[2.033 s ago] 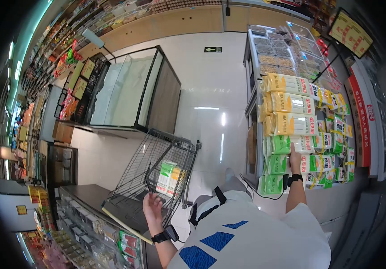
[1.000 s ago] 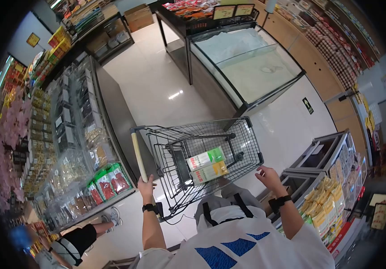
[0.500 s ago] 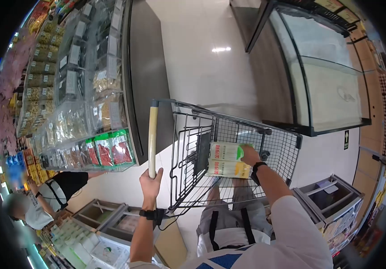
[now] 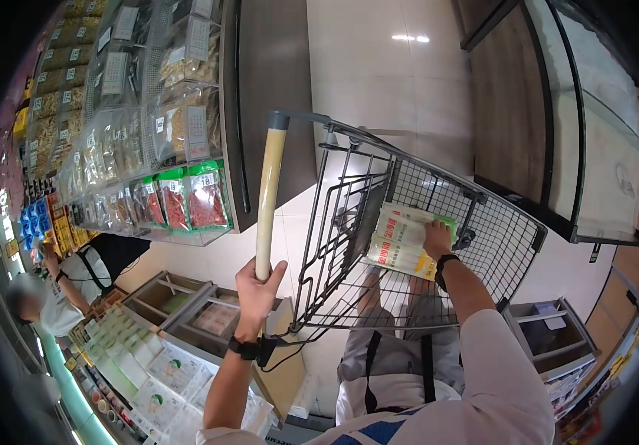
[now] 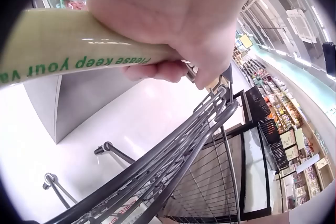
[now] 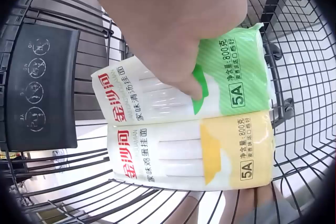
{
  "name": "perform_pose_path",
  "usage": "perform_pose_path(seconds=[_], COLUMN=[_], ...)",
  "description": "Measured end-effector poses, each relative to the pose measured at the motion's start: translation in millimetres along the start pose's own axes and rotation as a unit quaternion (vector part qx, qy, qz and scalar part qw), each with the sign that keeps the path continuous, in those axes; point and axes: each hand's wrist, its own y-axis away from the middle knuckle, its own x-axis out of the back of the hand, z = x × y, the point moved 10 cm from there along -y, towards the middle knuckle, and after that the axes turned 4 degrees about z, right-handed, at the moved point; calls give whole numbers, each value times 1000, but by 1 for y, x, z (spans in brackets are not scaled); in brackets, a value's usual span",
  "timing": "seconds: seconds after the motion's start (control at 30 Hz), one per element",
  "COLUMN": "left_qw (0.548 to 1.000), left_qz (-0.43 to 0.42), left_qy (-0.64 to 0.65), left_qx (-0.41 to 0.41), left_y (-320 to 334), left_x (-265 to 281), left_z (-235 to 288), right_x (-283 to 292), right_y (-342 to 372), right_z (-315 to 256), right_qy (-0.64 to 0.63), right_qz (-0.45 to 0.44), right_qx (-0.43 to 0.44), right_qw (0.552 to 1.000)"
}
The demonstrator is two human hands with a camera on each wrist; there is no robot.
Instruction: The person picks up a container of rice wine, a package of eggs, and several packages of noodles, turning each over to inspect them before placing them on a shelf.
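Observation:
My left hand (image 4: 256, 291) grips the pale yellow handle (image 4: 269, 189) of a wire shopping cart (image 4: 538, 239). Green lettering runs along that handle in the left wrist view. Two packs of dried noodles lie side by side in the cart basket, one with a green end (image 6: 239, 74), the other with a yellow end (image 6: 236, 153). My right hand (image 4: 438, 239) reaches down into the basket and holds the green noodle pack at its upper edge. One digit lies across the front of the wrapper; the other fingers are hidden behind the hand.
A counter of clear bins and bagged dry goods (image 4: 186, 126) stands left of the cart. At the right is a glass-sided bin (image 4: 609, 156). Another person (image 4: 74, 297) stands at the lower left beside a display of packs (image 4: 126, 348).
My right hand has left the noodle packs on the shelf and come down onto the green pack in the cart. My left hand has taken hold of the handle, and the view has turned left.

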Motion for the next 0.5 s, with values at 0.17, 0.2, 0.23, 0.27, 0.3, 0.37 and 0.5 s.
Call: perform_pose_path(seconds=[0.17, 0.2, 0.23, 0.27, 0.3, 0.37, 0.5], left_qw=[1000, 1000, 1000, 999, 999, 999, 996], left_qz=[4, 4, 4, 5, 5, 6, 2], left_qy=[9, 8, 9, 18, 26, 41, 68], left_qx=[-12, -13, -18, -28, -41, -27, -61], left_y=[6, 9, 10, 11, 13, 16, 26], left_x=[4, 4, 4, 4, 5, 5, 9], left_z=[-1, 1, 3, 3, 4, -2, 3], right_x=[-7, 1, 5, 13, 22, 45, 79], right_y=[29, 44, 57, 71, 87, 123, 199], right_z=[-15, -21, -24, -27, -29, -32, -23], right_qy=[-102, -105, -107, -110, -112, -190, -329], right_qz=[24, -2, -24, -30, -34, -15, 57], right_qx=[14, 3, -10, -23, -36, -53, -107], right_qw=[994, 994, 994, 993, 992, 980, 937])
